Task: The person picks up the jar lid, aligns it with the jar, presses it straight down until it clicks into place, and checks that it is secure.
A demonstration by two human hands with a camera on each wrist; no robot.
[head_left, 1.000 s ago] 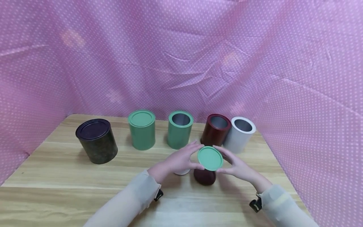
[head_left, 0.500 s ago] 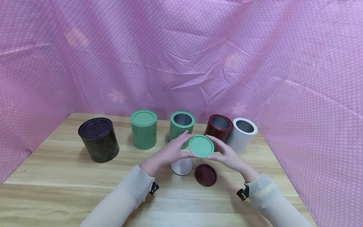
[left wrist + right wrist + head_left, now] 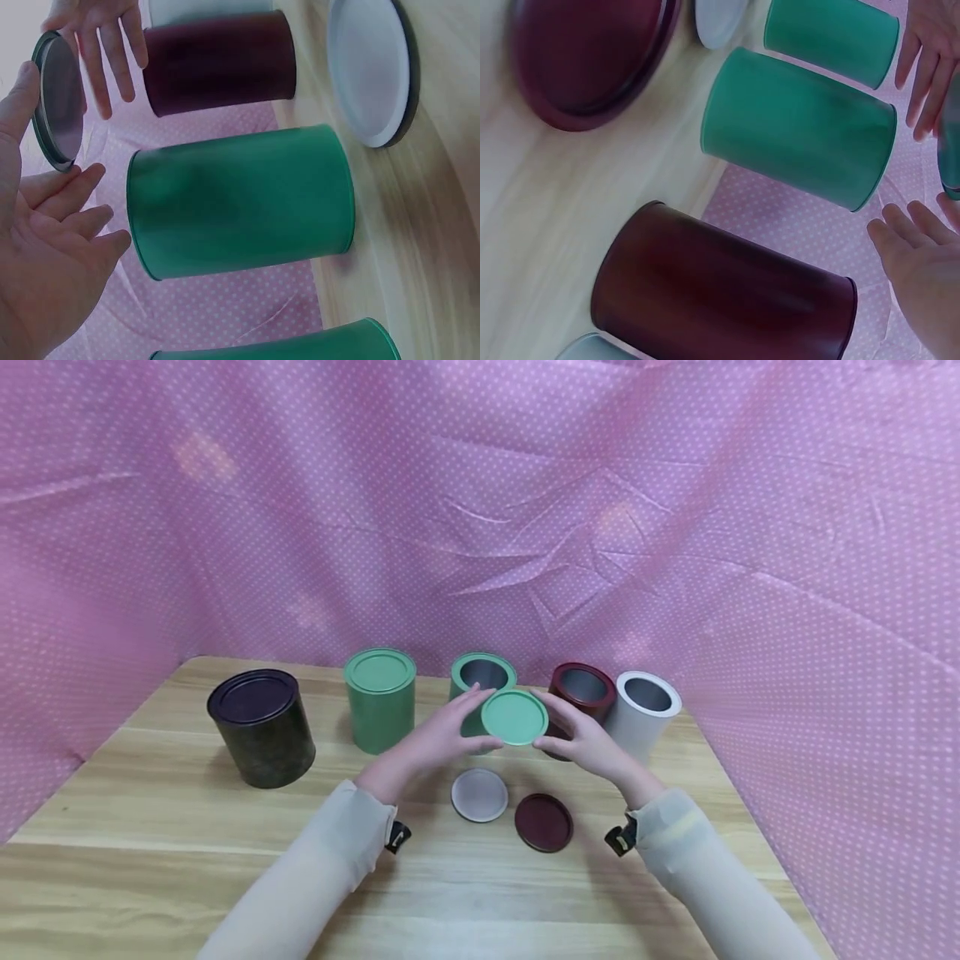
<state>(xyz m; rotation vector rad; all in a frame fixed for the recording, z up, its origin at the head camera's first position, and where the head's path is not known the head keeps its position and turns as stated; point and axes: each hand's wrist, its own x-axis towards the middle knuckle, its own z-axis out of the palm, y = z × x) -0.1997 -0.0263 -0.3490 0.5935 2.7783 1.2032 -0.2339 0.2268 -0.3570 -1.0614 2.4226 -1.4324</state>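
Observation:
Both hands hold a round green lid (image 3: pixel 514 717) by its rim, level, just in front of and above the mouth of the open green can (image 3: pixel 482 675). My left hand (image 3: pixel 438 739) pinches the lid's left edge and my right hand (image 3: pixel 581 743) its right edge. In the left wrist view the lid (image 3: pixel 56 97) shows edge-on with a silvery underside beside the green can (image 3: pixel 240 199). The right wrist view shows the same can (image 3: pixel 802 127) and only a sliver of the lid (image 3: pixel 951 150).
On the wooden table (image 3: pixel 150 827) stand a dark lidded can (image 3: pixel 261 727), a lidded green can (image 3: pixel 379 697), an open maroon can (image 3: pixel 581 689) and an open white can (image 3: pixel 643 706). A white lid (image 3: pixel 479 794) and a maroon lid (image 3: pixel 543 822) lie flat nearer me. Pink dotted cloth walls the table.
Both hands have carried the green lid up, away from me and leftward to the open green can. The white and maroon lids beneath are now uncovered.

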